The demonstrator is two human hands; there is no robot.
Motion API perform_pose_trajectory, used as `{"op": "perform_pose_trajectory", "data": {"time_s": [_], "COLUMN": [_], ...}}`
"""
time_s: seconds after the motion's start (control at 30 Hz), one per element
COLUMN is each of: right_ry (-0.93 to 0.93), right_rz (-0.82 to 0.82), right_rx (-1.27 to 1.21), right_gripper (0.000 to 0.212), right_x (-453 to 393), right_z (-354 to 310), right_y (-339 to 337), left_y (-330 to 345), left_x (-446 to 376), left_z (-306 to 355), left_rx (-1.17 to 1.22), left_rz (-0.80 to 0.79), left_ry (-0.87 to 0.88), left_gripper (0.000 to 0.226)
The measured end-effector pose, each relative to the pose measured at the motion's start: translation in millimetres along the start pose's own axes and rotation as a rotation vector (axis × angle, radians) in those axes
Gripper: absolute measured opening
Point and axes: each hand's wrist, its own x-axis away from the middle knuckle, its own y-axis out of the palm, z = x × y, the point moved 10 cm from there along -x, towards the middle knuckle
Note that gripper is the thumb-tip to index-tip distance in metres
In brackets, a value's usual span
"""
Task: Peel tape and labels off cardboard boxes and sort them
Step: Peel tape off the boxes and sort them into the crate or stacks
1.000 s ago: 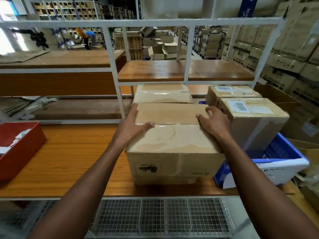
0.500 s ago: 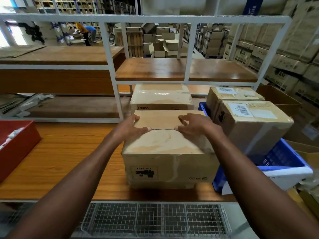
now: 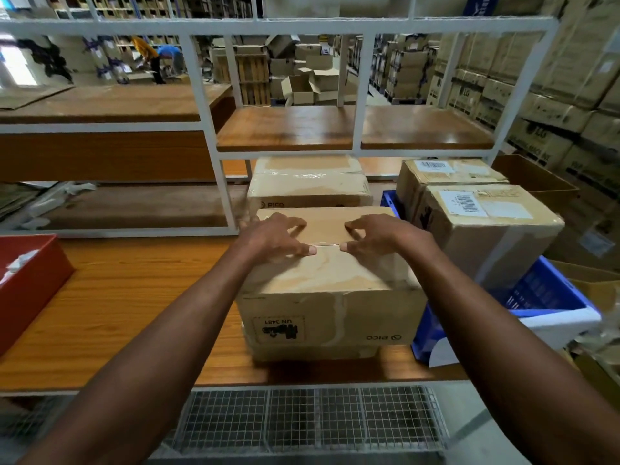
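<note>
A brown cardboard box [image 3: 322, 297] sealed with clear tape stands on the wooden table [image 3: 117, 303] right in front of me. It carries a UN 3481 label [image 3: 278, 328] upside down on its near face. My left hand [image 3: 271, 236] and my right hand [image 3: 385, 234] both rest on its top, fingers bent, thumbs nearly meeting at the centre seam [image 3: 327, 245]. Whether either hand pinches the tape cannot be made out.
A second taped box [image 3: 308, 186] sits just behind. Two boxes with barcode labels [image 3: 486, 223] stand in a blue crate [image 3: 543, 297] at the right. A red bin [image 3: 30, 280] lies at the left. White shelf frame [image 3: 208, 129] rises behind; wire mesh [image 3: 302, 421] below.
The box has been drawn nearer to me. My right hand slid from the box's right edge to its middle, and my left hand also shifted inward, so the thumbs now almost touch.
</note>
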Motion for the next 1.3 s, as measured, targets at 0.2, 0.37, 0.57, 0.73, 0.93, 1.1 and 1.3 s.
{"op": "perform_pose_trajectory", "data": {"time_s": [0.2,0.37,0.57,0.73,0.93,1.1,1.3], "right_ry": [-0.012,0.003,0.014,-0.044,0.093,0.023,0.003], "right_rz": [-0.017,-0.002,0.020,0.101,0.342,0.486,0.765], "right_rx": [-0.131,-0.101,-0.115,-0.160,-0.481,-0.603,-0.629], "right_gripper": [0.056,0.056,0.057,0.063,0.083,0.075,0.056], "right_x": [32.4,40.9,46.9,69.4,112.2,122.4,118.5], "right_z": [2.3,5.7,10.6,12.9,54.6,61.2,62.5], "right_y": [16.0,13.4,24.7,37.4,47.9,53.6,-7.8], "left_y": [6.2,-1.1,33.3,45.9,38.9,37.5,-13.9], "left_x": [14.0,60.2,94.7,110.6,135.0,147.8,145.1], "left_z": [-0.2,33.5,41.8,24.1,-17.0,-37.8,-20.8], "left_rx": [-0.006,-0.006,-0.093,-0.170,0.004,0.555,0.635], "left_rz": [0.075,0.378,0.170,0.246,0.579,0.698,0.820], "left_ry": [0.015,0.065,0.127,0.230,0.047,0.025,0.121], "left_gripper": [0.080,0.048,0.083,0.087,0.086,0.111,0.097]}}
